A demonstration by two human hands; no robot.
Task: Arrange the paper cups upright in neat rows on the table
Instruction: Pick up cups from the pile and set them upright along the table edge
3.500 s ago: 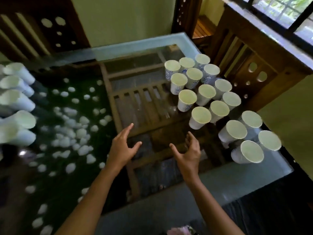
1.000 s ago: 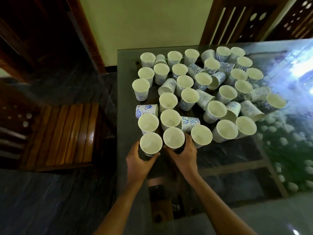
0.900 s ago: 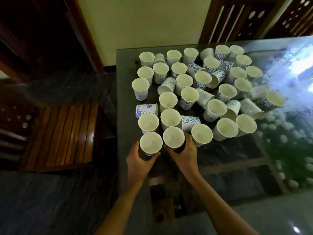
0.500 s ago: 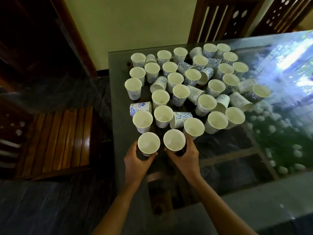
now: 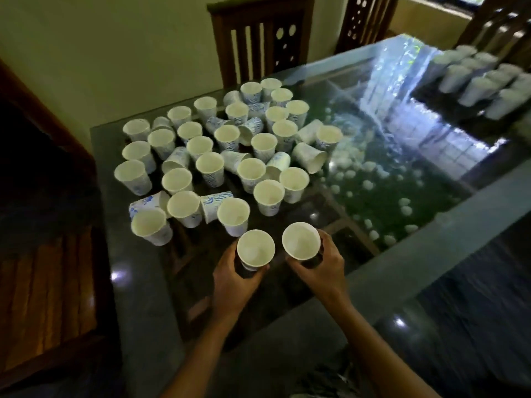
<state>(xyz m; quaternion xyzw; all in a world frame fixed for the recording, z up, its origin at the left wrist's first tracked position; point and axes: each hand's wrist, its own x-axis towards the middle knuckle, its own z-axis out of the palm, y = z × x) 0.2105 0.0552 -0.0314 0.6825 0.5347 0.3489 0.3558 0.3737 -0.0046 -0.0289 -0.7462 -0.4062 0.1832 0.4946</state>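
Both hands had drawn their cups back out of the cluster of paper cups (image 5: 211, 168) toward the near edge of the glass table (image 5: 416, 242). The view had also swung right, bringing a blurred far group of cups (image 5: 477, 81) into sight at the other end.

The left hand (image 5: 232, 278) curled its fingers round the wall of the left cup (image 5: 255, 247). The right hand (image 5: 323, 270) wrapped the right cup (image 5: 301, 240) the same way. Both cups were upright, mouths up, just beside each other. Whether their bases touched the glass could not be told.

Several things could go wrong from here. The thin paper walls would likely buckle under a hard squeeze, and a dented cup stands badly. The nearest standing cup (image 5: 233, 215) was close ahead of the left cup, so a careless swing of either wrist could topple it into its neighbours. Cups already on their sides, such as the tipped cup (image 5: 309, 158) at the cluster's right edge, could roll on the smooth glass if nudged.

Every cup whose mouth faced the camera showed a pale, bare inside with nothing in it. The far group was too blurred to judge.
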